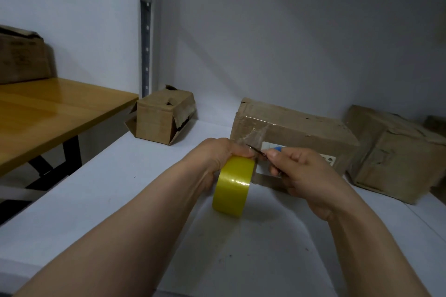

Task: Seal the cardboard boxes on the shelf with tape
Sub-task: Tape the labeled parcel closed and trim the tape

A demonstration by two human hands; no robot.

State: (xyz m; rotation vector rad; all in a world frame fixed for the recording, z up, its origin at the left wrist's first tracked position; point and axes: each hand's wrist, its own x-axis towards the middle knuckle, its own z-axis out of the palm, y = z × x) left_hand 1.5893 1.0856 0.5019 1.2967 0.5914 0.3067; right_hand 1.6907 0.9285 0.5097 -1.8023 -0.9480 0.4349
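Left hand (pixel 217 154): closed over the top of the tape roll (pixel 233 185), which is gripped by curled fingers.
Tape roll: yellow and glossy, held on edge under the left hand, above the white shelf (pixel 120 176).
Right hand (pixel 299 171): closed round a thin dark blade (pixel 253 149), its tip pointed at the left hand's fingers; whether it is scissors or a knife cannot be told.
Step in hand: a stretch of clear tape seems to be drawn from the roll to the box beyond, and a cut at the roll is judged to be next.
Middle box (pixel 296 128): just beyond both hands; worn brown card, with shiny wrinkled tape over the corner nearest the left hand and a white label behind the right hand. It is judged partly sealed.
Right box (pixel 395 152): beyond and outward of the right hand; crumpled and dented, and no tape can be made out on it.
Small box (pixel 161 116): beyond and outward of the left hand; its flaps are torn and splayed open, so sealing is judged not yet done.
Far box (pixel 21 55): well beyond the left hand on a wooden tabletop (pixel 48 108); its top flap is raised.
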